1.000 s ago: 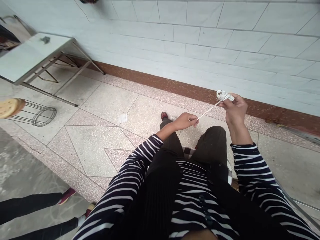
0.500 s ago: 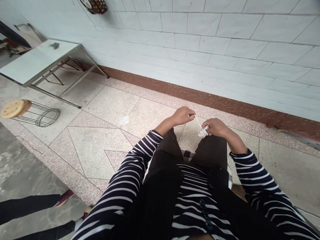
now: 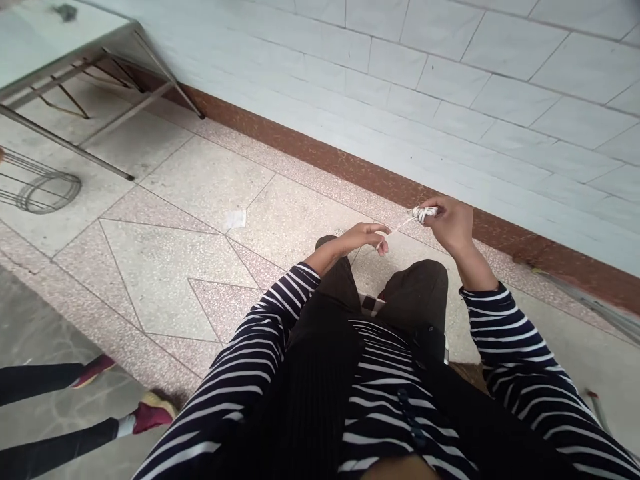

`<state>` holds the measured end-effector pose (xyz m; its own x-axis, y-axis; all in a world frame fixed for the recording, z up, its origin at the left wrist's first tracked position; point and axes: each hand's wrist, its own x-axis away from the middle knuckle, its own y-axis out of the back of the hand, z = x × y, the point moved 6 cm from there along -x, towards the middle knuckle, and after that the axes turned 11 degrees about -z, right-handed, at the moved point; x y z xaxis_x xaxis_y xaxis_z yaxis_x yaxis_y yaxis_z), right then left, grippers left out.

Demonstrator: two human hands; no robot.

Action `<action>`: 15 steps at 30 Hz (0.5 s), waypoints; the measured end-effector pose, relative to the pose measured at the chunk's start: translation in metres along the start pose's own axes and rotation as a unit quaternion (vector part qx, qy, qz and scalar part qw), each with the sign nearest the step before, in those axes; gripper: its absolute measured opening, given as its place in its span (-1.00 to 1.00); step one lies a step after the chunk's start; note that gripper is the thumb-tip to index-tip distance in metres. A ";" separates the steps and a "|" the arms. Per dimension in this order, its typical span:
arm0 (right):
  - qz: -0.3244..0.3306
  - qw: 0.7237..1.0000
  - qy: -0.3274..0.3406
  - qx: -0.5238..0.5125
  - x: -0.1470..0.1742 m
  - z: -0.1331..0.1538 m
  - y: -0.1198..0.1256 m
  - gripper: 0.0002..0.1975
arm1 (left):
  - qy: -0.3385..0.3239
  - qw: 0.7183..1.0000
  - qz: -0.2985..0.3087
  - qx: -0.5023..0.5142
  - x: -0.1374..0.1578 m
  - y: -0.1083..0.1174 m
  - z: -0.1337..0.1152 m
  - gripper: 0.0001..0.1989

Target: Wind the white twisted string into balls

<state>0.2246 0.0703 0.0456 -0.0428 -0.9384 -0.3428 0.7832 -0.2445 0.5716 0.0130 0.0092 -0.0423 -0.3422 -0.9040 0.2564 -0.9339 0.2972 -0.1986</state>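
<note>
In my right hand is a small wound bundle of white cord, pinched between thumb and fingers out over my right knee. A single strand runs from the bundle down and left to my left hand. The thumb and fingers of my left hand close around that strand, above my left knee. The strand looks fairly straight between the two hands. Whether the cord is wrapped around a core, I cannot tell.
A steel-legged table stands at the far left by the tiled wall, with a wire stool frame below it. A white paper scrap lies on the floor. Another person's legs and red shoes show at lower left.
My right hand has lifted up and away with the cord bundle. My left hand has turned and dropped slightly along the strand. The view has shifted, bringing the table further out of frame.
</note>
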 end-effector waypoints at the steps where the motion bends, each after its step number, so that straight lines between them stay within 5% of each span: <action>1: -0.017 0.997 0.060 0.033 -0.002 0.012 0.000 -0.78 | 0.011 1.000 0.012 0.017 0.001 -0.003 0.002 -0.74; 4: -0.045 0.984 0.158 0.062 -0.002 0.037 -0.002 -0.65 | 0.007 0.998 0.029 0.046 0.002 -0.009 -0.003 -0.66; 8: -0.044 0.986 0.154 0.054 -0.005 0.036 -0.005 -0.64 | -0.035 0.997 0.044 0.057 0.005 -0.011 -0.013 -0.59; 12: -0.065 0.987 -0.031 -0.141 -0.019 0.001 -0.008 -0.81 | -0.032 0.998 0.040 0.026 0.012 -0.006 -0.005 -0.58; 15: -0.024 0.924 -0.188 -0.333 -0.017 -0.018 -0.026 -0.62 | -0.027 0.999 0.020 0.012 0.010 -0.005 0.001 -0.62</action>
<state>0.2157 0.0974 0.0235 -0.2021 -0.9794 -0.0007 0.9773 -0.2016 -0.0648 0.0139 -0.0016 -0.0400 -0.3724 -0.9069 0.1972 -0.9167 0.3263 -0.2306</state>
